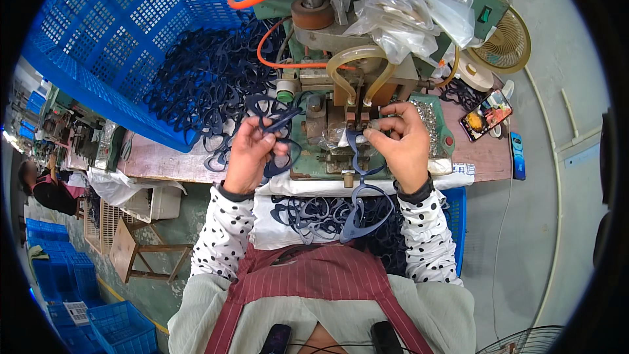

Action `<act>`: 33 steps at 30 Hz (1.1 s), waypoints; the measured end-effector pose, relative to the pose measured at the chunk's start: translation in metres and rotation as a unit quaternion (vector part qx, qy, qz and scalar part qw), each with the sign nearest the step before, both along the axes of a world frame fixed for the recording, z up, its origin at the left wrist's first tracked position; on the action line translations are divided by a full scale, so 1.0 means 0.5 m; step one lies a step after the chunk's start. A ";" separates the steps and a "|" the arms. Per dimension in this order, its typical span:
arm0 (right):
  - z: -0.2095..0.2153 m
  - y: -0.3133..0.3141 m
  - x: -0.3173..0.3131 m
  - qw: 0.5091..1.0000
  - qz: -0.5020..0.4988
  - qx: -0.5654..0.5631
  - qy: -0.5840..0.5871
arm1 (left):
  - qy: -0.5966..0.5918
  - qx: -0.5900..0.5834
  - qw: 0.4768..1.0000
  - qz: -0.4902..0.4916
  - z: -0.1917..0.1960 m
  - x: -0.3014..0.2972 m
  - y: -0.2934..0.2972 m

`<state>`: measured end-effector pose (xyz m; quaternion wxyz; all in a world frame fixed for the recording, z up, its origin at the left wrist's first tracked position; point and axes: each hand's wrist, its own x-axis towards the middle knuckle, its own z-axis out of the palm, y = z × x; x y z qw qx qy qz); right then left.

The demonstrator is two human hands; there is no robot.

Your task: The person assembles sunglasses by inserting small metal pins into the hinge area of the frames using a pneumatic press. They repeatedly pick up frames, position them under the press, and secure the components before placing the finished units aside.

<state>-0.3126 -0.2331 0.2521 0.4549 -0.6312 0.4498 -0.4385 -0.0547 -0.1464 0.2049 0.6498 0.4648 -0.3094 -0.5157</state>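
Note:
My left hand (250, 151) is closed around a dark blue plastic eyeglass frame (288, 157), held left of the machine; further dark rims overlap at its fingers. At the machine's metal jig (354, 118), my right hand (405, 144) has thumb and forefinger together. Anything between those fingertips is too small to make out. Another blue eyeglass frame (377, 226) hangs from the jig, its upper end beside my right fingertips and its lower rim over my lap. Two amber hoses (379, 52) curve down to the jig.
A large blue basket (85, 72) tips toward the table, spilling dark frames (203, 78). More frames (314, 216) lie on white cloth over my lap. A tray of small metal parts (426, 121), a lit phone (486, 114) and a small fan (511, 39) stand right. A stool (128, 249) stands left.

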 end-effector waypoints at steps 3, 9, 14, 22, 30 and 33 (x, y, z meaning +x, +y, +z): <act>0.003 -0.005 0.012 1.000 0.009 0.009 -0.028 | 0.029 -0.027 0.993 -0.107 0.014 0.005 0.043; 0.002 -0.009 0.032 0.988 0.022 0.020 -0.155 | 0.048 -0.001 0.955 -0.293 0.081 -0.042 0.096; -0.016 -0.006 0.032 0.990 0.036 0.004 -0.133 | -0.084 -0.106 0.984 -0.114 0.131 -0.084 0.060; -0.008 -0.001 0.042 0.993 0.009 -0.019 -0.113 | -0.066 -0.042 0.985 -0.153 0.198 -0.034 -0.042; -0.036 0.000 0.048 0.988 0.002 -0.036 -0.152 | -0.036 0.022 0.970 -0.240 0.181 -0.086 0.026; -0.028 -0.004 0.028 0.993 0.000 -0.053 -0.102 | 0.077 0.102 0.928 -0.350 0.149 -0.145 0.073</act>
